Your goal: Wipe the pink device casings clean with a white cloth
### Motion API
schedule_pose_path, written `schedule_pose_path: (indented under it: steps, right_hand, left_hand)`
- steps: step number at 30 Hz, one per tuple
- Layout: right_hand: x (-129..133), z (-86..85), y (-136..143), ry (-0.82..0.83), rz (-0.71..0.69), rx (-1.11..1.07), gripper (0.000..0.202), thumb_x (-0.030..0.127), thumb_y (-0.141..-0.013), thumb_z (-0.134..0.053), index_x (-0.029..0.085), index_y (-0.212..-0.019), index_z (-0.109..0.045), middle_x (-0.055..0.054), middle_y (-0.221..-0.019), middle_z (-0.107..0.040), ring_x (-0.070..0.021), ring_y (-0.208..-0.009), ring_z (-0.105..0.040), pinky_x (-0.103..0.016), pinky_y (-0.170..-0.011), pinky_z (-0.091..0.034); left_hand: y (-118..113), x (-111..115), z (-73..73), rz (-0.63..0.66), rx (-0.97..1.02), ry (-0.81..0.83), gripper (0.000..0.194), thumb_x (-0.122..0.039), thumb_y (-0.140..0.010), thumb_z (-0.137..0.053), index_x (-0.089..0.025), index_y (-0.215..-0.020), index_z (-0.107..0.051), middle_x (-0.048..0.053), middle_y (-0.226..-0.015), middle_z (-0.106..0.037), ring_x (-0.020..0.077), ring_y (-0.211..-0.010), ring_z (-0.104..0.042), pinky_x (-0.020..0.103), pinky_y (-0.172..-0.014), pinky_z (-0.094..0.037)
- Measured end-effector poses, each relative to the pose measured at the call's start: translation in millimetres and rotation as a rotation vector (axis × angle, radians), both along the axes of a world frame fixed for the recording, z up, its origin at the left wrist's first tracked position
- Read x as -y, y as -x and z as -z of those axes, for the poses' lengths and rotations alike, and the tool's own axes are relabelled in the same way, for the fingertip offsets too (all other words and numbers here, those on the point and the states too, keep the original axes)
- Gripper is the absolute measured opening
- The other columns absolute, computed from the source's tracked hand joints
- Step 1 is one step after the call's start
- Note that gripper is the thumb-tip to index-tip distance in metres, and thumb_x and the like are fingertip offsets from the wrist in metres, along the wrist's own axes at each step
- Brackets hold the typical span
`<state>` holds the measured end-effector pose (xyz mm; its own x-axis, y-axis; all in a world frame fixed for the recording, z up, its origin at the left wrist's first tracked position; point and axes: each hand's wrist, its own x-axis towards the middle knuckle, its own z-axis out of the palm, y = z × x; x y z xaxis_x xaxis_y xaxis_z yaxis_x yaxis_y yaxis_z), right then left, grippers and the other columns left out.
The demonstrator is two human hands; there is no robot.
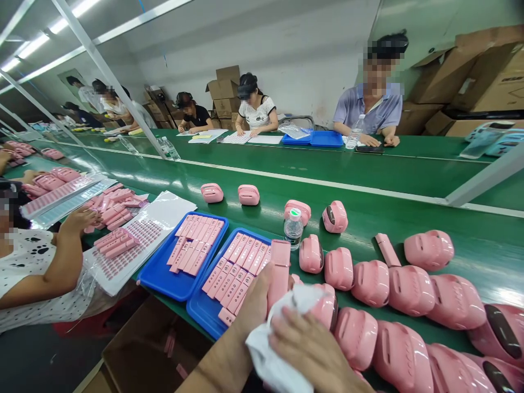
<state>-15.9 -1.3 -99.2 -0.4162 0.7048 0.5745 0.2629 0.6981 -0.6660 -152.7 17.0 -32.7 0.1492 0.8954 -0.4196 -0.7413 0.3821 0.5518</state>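
A head-worn view looks down along a long green conveyor surface [368, 174] in a workshop. The landmark here is the nearer blue plastic tray [204, 314], filled with rows of flat pink plastic strips [237, 267].

Just right of that tray, the person's left hand [256, 303] is closed around a flat pink rectangular plastic panel [279, 270]. The panel stands nearly upright, its long axis running from the hand up and away from the person, its top end beside the tray's far right corner. The right hand [315, 349] lies below and to the right of the panel, fingers curled over a white crumpled cloth [282, 333], gripping it against the panel's lower end. The left hand is the nearer one to the tray; the right is nearer the housings.

Right of the tray and the hands, two rows of rounded pink plastic housings [411, 289] crowd the surface, the closest one touching the cloth. Beyond the tray's far right corner stands a small clear water bottle [293, 226]. Left of the tray sits a second blue tray [176, 267] with more strips, then a white printed sheet [143, 240] where a co-worker's hand [77, 218] rests among loose pink pieces. Across the surface, other people sit before cardboard boxes [483, 76].
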Motion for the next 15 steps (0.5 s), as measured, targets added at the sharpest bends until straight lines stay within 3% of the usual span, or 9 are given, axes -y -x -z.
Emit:
schedule_pose_path:
  steps: [2, 4, 7, 11, 13, 15]
  right_hand:
    - [-12, -2.5, -8, 0.184, 0.215, -0.128, 0.036, 0.051, -0.093, -0.041, 0.029, -0.102, -0.068, 0.001, -0.084, -0.072, -0.0167, -0.075, -0.068, -0.024, -0.069, -0.055]
    - [-28, -8.2, -14, 0.313, 0.419, -0.211, 0.047, 0.049, -0.095, -0.032, 0.017, -0.103, -0.065, -0.005, -0.074, -0.069, -0.0199, -0.061, -0.065, -0.028, -0.051, -0.053]
    - [-48, -21.3, -19, 0.444, 0.527, -0.272, 0.053, 0.051, -0.095, -0.027, 0.012, -0.106, -0.061, -0.008, -0.070, -0.067, -0.0218, -0.056, -0.062, -0.030, -0.046, -0.050]
    - [-48, -36.6, -8, 0.531, 0.446, -0.290, 0.049, 0.050, -0.095, -0.031, 0.014, -0.109, -0.062, -0.008, -0.074, -0.068, -0.0228, -0.061, -0.065, -0.034, -0.057, -0.055]
    - [-36, -35.3, 3, 0.389, 0.313, -0.232, 0.041, 0.042, -0.094, -0.038, 0.018, -0.121, -0.058, -0.011, -0.105, -0.067, -0.0283, -0.092, -0.065, -0.041, -0.079, -0.055]
    - [-21, -26.9, 12, 0.101, 0.131, -0.097, 0.044, 0.028, -0.092, -0.040, 0.023, -0.136, -0.044, -0.007, -0.138, -0.045, -0.0308, -0.127, -0.041, -0.049, -0.103, -0.038]
  left_hand:
    - [-2, 1, -1.9, 0.001, 0.003, 0.001, 0.031, -0.042, -0.069, -0.072, -0.013, -0.073, -0.062, -0.001, -0.060, -0.055, 0.0071, -0.047, -0.049, 0.016, -0.041, -0.035]
    - [-7, 4, -3.8, 0.022, -0.021, 0.006, 0.033, -0.043, -0.070, -0.071, -0.011, -0.070, -0.061, 0.002, -0.065, -0.058, 0.0077, -0.050, -0.050, 0.016, -0.042, -0.036]
    - [-14, 6, -5.1, 0.010, -0.059, 0.021, 0.040, -0.047, -0.072, -0.068, -0.009, -0.085, -0.065, 0.003, -0.066, -0.059, 0.0100, -0.054, -0.053, 0.021, -0.052, -0.042]
    - [-20, 5, -8.3, 0.009, -0.054, 0.024, 0.038, -0.043, -0.079, -0.063, -0.011, -0.098, -0.065, 0.000, -0.062, -0.058, 0.0093, -0.051, -0.050, 0.022, -0.052, -0.040]
    - [-21, 2, -10.1, 0.006, -0.066, 0.027, 0.033, -0.039, -0.081, -0.060, -0.011, -0.097, -0.065, 0.002, -0.066, -0.061, 0.0120, -0.057, -0.055, 0.024, -0.056, -0.043]
    - [-19, -2, -9.9, -0.005, -0.090, 0.036, 0.034, -0.041, -0.083, -0.056, -0.011, -0.096, -0.065, 0.005, -0.070, -0.065, 0.0170, -0.068, -0.061, 0.027, -0.064, -0.047]
